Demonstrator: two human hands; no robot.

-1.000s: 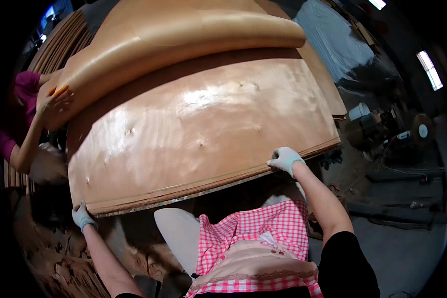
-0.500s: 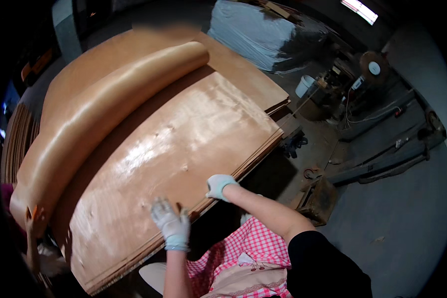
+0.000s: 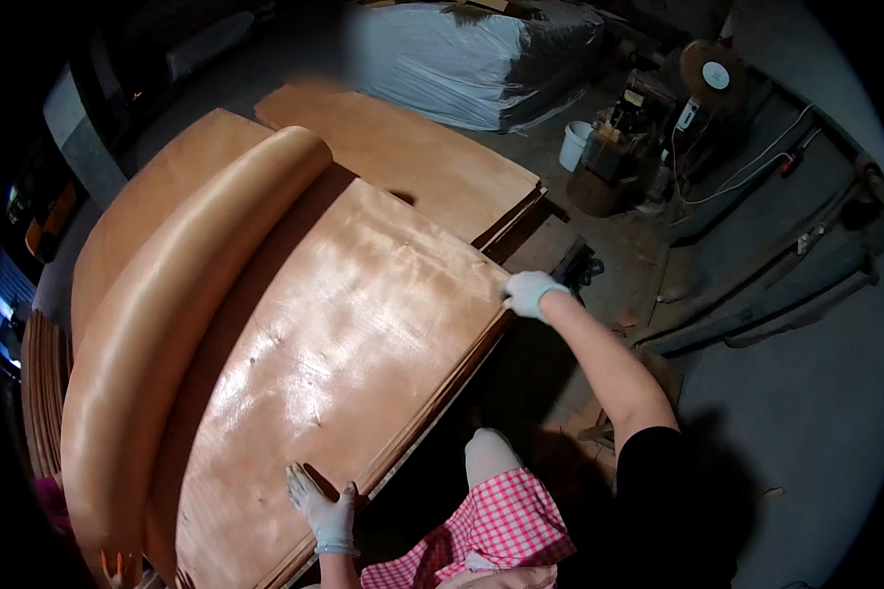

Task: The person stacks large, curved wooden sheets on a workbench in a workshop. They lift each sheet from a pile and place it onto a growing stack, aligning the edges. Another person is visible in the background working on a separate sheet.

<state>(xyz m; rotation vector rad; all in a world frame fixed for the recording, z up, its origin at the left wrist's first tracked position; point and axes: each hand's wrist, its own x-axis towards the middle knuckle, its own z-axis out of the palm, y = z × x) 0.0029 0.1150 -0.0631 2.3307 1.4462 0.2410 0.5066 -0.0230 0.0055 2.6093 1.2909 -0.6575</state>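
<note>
My left hand [image 3: 321,512], in a whitish glove, rests near the front edge of a stack of thin wood veneer sheets [image 3: 363,324], its fingers spread on the glossy top sheet. At the stack's right corner, my right hand [image 3: 532,294], also gloved, has its fingers closed over the sheet's edge; its fingertips are partly hidden. Across the far left of the stack, a large veneer sheet is folded over into a long curved roll [image 3: 196,294]. Another person's hand [image 3: 118,569] touches the near end of that roll at the lower left.
Behind lies a second veneer stack [image 3: 432,147]. Farther back is a plastic-wrapped bale [image 3: 462,69]. At the right stand a white bucket [image 3: 576,145], a round fan-like device [image 3: 712,75] and a dark metal frame [image 3: 756,294]. More sheets [image 3: 44,393] stand at the left.
My right hand has moved along the front edge to the far right corner. My left hand remains near the edge, fingers spread. The view has shifted, and the roll has shifted and changed shape.
</note>
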